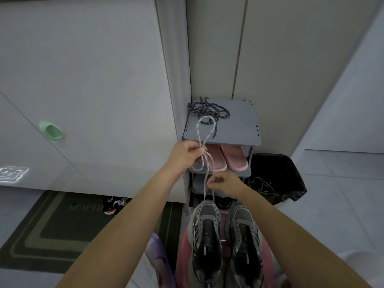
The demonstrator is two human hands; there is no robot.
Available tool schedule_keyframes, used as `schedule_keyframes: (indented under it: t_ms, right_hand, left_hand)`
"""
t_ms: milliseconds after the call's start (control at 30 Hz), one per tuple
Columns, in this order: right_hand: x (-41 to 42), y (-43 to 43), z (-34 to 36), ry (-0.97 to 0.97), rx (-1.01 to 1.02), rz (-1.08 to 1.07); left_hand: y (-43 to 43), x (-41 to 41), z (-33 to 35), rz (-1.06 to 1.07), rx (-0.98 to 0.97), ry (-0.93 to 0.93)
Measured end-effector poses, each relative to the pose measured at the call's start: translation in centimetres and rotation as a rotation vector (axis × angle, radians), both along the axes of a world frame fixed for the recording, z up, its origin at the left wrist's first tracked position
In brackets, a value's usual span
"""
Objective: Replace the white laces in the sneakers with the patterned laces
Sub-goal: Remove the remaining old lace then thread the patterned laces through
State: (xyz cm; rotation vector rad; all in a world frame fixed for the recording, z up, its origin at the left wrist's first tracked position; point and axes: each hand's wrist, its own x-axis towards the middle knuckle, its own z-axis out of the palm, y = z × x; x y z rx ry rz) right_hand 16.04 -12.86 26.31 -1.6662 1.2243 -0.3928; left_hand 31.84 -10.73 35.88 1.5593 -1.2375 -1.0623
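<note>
Two grey and black sneakers stand side by side below me, the left sneaker [205, 231] and the right sneaker [245, 231]. A white lace [200, 129] rises from the left sneaker's toe end in a tall loop. My left hand [185, 154] pinches the lace where its strands cross. Lower down, my right hand [225, 185] pinches the strands just above the shoe. The right sneaker still has a pale lace threaded in it. A dark patterned lace [207, 109] lies bundled on top of the grey shoe rack [239, 125].
Pink slippers [226, 159] sit on the rack's second shelf. A black plastic bag [276, 179] lies right of the rack. A white cabinet with a green handle [52, 130] fills the left; a dark doormat [62, 225] and a black shoe [114, 204] lie below it.
</note>
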Motion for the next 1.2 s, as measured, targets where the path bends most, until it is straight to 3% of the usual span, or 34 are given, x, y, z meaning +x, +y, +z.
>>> schedule_keyframes:
  t_ms: [267,333,400,533,867,1100,1200]
  right_hand:
    - [-6.0,1.2,-2.0,0.311,0.010,-0.296]
    - [-6.7,0.7,-0.5,0.179,0.025,-0.436]
    - [-6.3,0.1,2.4,-0.073,0.031,-0.532]
    - [-4.0,-1.2,9.4,-0.437,0.043,-0.462]
    - [-1.9,-0.5,12.2,-0.521,0.082,-0.390]
    - [-1.7,-0.5,11.0,-0.282,-0.066,-0.340]
    - [-2.4,-0.4,11.0,-0.318,-0.042,-0.329]
  left_hand:
    - [0.1,1.3,0.9,0.086,-0.037,-0.025]
    - [0.2,1.3,0.3,0.067,-0.007,-0.078]
    - [0.3,0.8,-0.6,0.026,0.015,-0.127]
    - [0.4,-1.2,-1.4,-0.059,0.002,-0.164]
    - [0.3,-4.0,-0.4,-0.069,-0.146,-0.092]
    - [0.1,-4.4,-0.9,0.003,-0.131,-0.107]
    - [-0.1,-4.2,-1.3,0.031,-0.118,-0.114]
